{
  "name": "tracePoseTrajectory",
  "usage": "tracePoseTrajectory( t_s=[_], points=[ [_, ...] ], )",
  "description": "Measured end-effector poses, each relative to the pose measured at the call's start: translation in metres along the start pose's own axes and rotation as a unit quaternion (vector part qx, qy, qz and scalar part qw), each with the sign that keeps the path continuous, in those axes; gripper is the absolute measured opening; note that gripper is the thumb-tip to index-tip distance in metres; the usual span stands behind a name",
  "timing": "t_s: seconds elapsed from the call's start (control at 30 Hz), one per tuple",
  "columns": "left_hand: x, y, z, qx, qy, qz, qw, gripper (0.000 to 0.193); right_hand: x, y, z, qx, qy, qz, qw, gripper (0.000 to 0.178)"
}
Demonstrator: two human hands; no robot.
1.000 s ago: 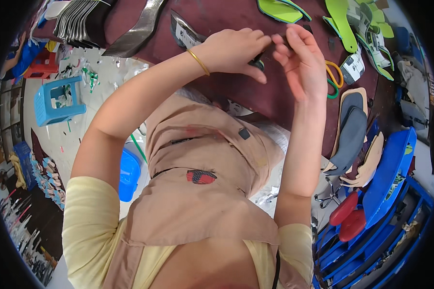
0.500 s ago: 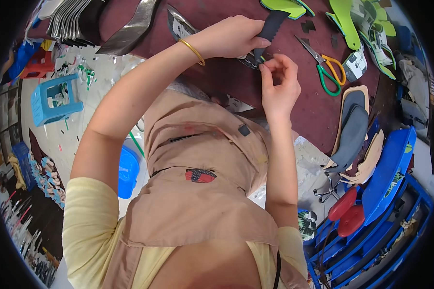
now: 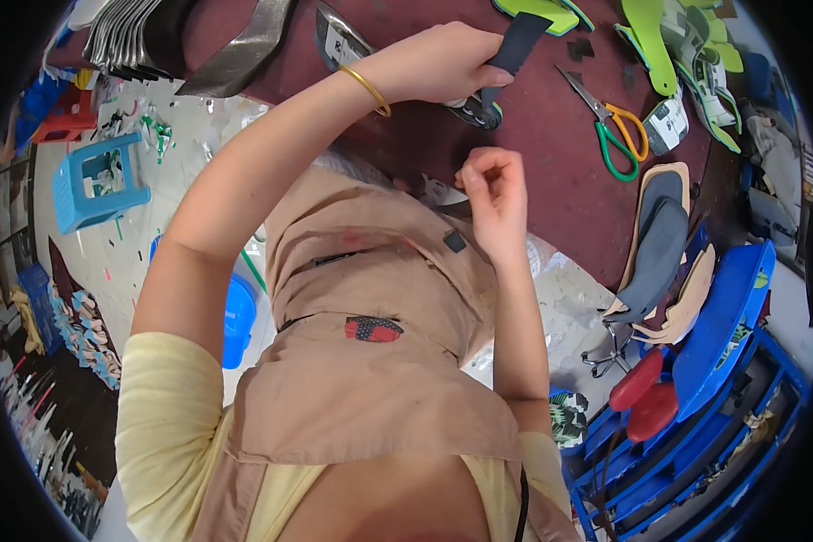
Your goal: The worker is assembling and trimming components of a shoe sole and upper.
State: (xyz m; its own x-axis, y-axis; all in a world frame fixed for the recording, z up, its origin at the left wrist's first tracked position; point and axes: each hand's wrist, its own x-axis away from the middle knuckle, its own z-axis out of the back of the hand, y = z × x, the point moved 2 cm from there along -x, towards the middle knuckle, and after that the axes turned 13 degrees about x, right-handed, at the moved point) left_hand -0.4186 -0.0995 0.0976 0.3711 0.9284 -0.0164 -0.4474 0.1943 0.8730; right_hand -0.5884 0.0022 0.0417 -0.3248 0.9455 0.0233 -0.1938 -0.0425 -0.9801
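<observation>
My left hand (image 3: 447, 65) is closed on a dark strip (image 3: 524, 41), pinched between thumb and fingers, its wide end sticking out to the upper right. Beneath that hand and wrist lies a dark, long, shoe-shaped piece with a white label (image 3: 339, 43); its rounded tip (image 3: 481, 113) shows below the fingers, and its middle is hidden. Near the table's front edge is my right hand (image 3: 495, 185), apart from the strip, fingers curled in against the thumb. Whatever it pinches, if anything, cannot be made out.
Scissors (image 3: 611, 126) with green and orange handles lie on the maroon table (image 3: 551, 208). Lime-green sole pieces (image 3: 646, 50) are at the far right, curved metallic pieces (image 3: 140, 36) at the far left. Grey and tan insoles (image 3: 655, 244) rest by the right edge. A blue stool (image 3: 99, 185) stands left.
My right hand has drawn back toward me and a little left, away from the strip and the shoe-shaped piece. My left hand keeps the strip, which has shifted slightly up and right.
</observation>
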Motion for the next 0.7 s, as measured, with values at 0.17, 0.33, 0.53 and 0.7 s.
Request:
tracePoseTrajectory(
  t_s=[0.17,0.33,0.53,0.7],
  points=[
    [0.001,-0.002,0.001,-0.001,0.013,-0.033,0.999,0.025,-0.032,-0.015,0.011,0.118,0.188,0.059,0.973,0.019],
    [-0.001,-0.002,0.001,0.005,0.004,-0.032,0.999,0.025,-0.043,-0.03,0.005,0.28,0.245,0.132,0.919,0.02],
    [-0.001,0.001,0.002,-0.013,0.001,-0.016,1.0,0.024,-0.042,-0.028,0.003,0.382,0.243,0.201,0.869,0.019],
    [-0.005,0.002,0.002,-0.013,-0.01,-0.003,1.0,0.024,-0.048,-0.025,0.002,0.39,0.223,0.234,0.862,0.021]
  ],
)
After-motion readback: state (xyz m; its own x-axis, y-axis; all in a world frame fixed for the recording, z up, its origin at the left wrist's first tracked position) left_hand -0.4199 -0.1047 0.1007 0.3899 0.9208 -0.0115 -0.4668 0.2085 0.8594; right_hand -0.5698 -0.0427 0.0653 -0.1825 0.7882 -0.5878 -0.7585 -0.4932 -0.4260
